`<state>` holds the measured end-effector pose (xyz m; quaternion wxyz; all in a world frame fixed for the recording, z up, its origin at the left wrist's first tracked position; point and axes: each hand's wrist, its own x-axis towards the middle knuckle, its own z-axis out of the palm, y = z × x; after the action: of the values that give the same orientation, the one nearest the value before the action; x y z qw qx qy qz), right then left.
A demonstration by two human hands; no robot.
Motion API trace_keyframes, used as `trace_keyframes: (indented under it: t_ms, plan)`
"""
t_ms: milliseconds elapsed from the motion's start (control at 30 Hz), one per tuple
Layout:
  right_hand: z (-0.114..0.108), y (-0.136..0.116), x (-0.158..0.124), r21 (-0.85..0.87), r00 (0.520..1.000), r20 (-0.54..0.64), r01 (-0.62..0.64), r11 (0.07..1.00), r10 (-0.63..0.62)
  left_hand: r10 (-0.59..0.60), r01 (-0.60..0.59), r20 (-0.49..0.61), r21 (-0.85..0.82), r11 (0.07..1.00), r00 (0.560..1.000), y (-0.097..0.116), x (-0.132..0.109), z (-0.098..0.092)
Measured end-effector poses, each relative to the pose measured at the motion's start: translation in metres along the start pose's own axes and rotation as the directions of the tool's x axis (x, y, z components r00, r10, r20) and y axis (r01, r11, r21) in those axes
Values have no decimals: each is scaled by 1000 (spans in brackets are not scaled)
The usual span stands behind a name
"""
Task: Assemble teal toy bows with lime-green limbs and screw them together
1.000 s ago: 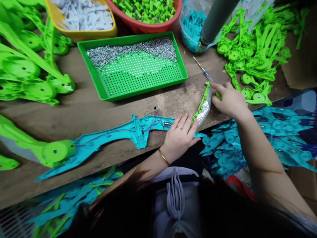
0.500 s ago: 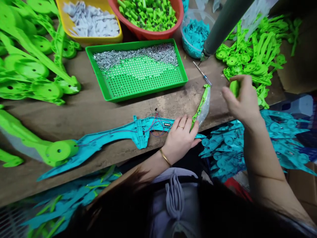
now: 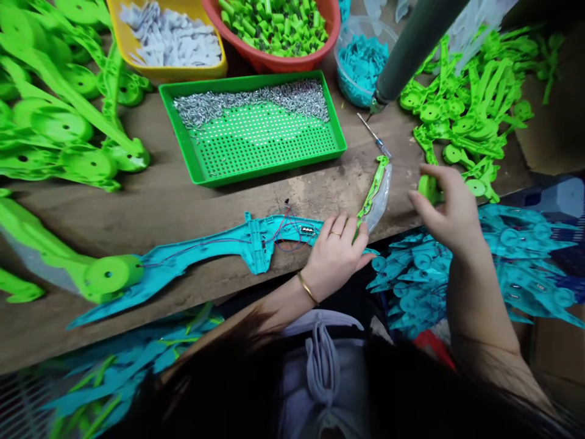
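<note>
A blue plastic toy bow half (image 3: 214, 241) lies along the front of the table, its inside facing up with thin wires and small metal coils showing. My left hand (image 3: 336, 247) is closed over its right end, fingers across the top and thumb on the near side. From under those fingers a green limb (image 3: 375, 186) with a translucent edge sticks out; its base is hidden. Another green limb (image 3: 109, 277) with a round hub sits on the bow's left end. My right hand (image 3: 450, 210) is raised at the right, a green plastic part (image 3: 428, 188) between thumb and fingers.
Behind lies a green perforated tray (image 3: 269, 174) of screws. Beyond it stand a yellow bin (image 3: 169, 74), a red bowl (image 3: 292, 64) and a clear tub (image 3: 356, 94). A grey pole (image 3: 411, 58) hangs over a screwdriver bit (image 3: 372, 133). Green and blue parts pile up on both sides.
My right hand has come slightly nearer to me, away from the green pile, with the green part in it. My left hand stays on the bow's right end.
</note>
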<state>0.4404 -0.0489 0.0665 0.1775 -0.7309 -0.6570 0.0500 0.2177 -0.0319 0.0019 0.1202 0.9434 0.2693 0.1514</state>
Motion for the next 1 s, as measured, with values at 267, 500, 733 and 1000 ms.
trace_keyframes:
  t_ms: [267,500,733,1000]
  plan:
    - [40,13,40,-127,920,282,-246,961,272,35,-33,-122,20,999,992,-3,-5,17]
    - [41,8,36,-122,933,254,-230,966,254,42,-37,-121,43,998,992,-4,-5,11]
    - [45,10,35,-183,941,232,-206,961,246,160,-138,-115,174,975,980,16,-20,4]
    - [19,-18,22,-60,994,108,14,998,-8,135,-111,-75,261,959,988,20,-23,3]
